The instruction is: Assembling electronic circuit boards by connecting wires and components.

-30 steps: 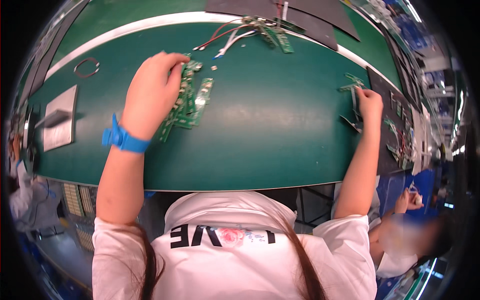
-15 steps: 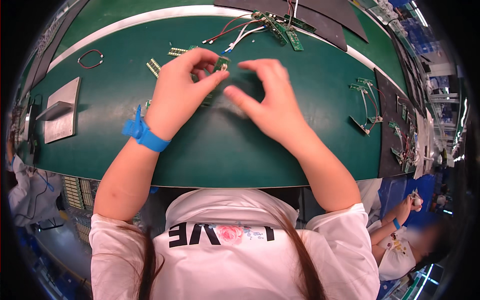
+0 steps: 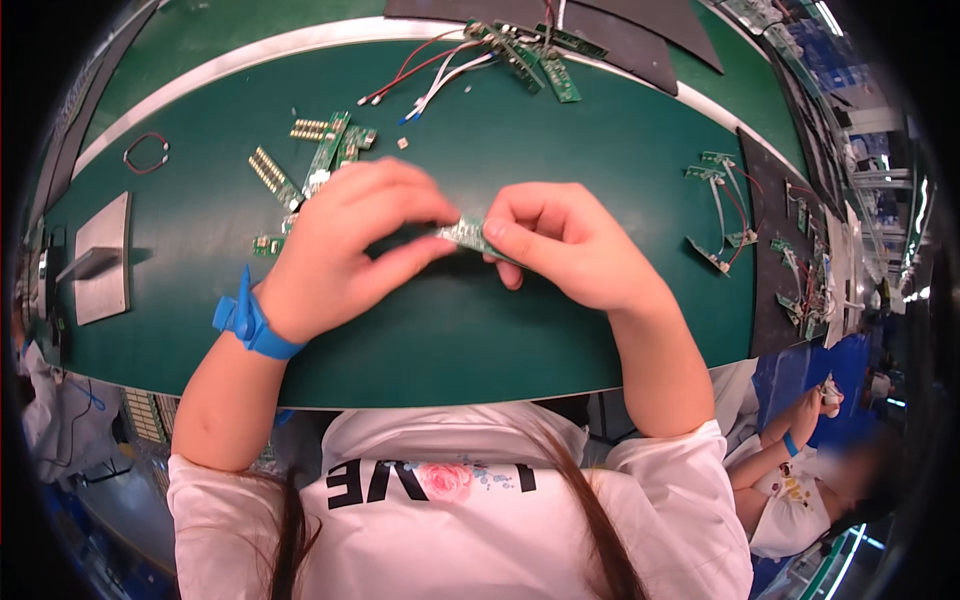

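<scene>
A small green circuit board [image 3: 466, 234] is held level above the bench, between my two hands. My right hand [image 3: 578, 248] pinches its right end between thumb and fingers. At the board's left end, the thumb and fingertips of my left hand [image 3: 350, 240], slightly blurred, close on its edge. A blue strap [image 3: 262, 328] circles my left wrist. Beyond that hand lies a loose group of circuit boards [image 3: 326, 150], partly covered by it. A strip with rows of gold pads [image 3: 268, 172] is among them.
Wired circuit boards [image 3: 520, 55] with red and white leads lie at the far middle. More wired boards [image 3: 722, 215] sit at the right, beside a black mat [image 3: 770, 260]. A metal plate with an upright fin [image 3: 112, 285] and a small cable loop [image 3: 147, 153] are at left.
The right hand has come in and taken hold of a circuit board. Both hands are lower and nearer me, and the boards beyond the left hand show more. The view has shifted slightly.
</scene>
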A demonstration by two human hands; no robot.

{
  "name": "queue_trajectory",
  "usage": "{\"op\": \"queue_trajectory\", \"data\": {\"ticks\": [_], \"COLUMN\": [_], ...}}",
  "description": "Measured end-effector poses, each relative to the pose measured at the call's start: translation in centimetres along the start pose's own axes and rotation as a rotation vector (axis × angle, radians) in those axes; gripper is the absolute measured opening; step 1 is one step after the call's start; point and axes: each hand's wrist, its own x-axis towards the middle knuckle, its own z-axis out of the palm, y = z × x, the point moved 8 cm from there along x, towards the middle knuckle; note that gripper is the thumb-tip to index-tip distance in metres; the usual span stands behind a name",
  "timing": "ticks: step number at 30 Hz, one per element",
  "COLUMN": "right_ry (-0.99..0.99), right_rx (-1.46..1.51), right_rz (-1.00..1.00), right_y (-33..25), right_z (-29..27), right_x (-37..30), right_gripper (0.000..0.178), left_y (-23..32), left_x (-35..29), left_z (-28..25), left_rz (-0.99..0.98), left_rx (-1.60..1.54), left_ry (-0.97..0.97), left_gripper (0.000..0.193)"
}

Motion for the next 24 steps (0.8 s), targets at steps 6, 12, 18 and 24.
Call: {"op": "queue_trajectory", "data": {"ticks": [6,12,18,24], "right_ry": [-0.117,-0.109,0.936,0.982], "right_rx": [-0.242,-0.374,-0.978,-0.983], "right_rz": [0.16,0.225,-0.351,-0.411], "right_y": [0.7,0.4,-4.2,-4.4], "right_z": [0.0,0.4,-8.1,-10.3], "right_x": [-0.4,-0.3,2.3,5.1], "right_gripper": [0.026,0.024,0.03,0.018], "left_y": [1.3,1.5,-0.6,-1.7], "left_x": [-0.6,-1.2,-1.0,-1.1], "left_z": [2.3,3.2,3.1,2.9], "left_rz": [0.092,0.061,-0.327,-0.314], "left_rx": [0.027,-0.047,-0.203,-0.429], "left_ry": [-0.291,-0.368,-0.367,-0.26], "left_gripper": [0.019,0.016,0.016,0.013]}}
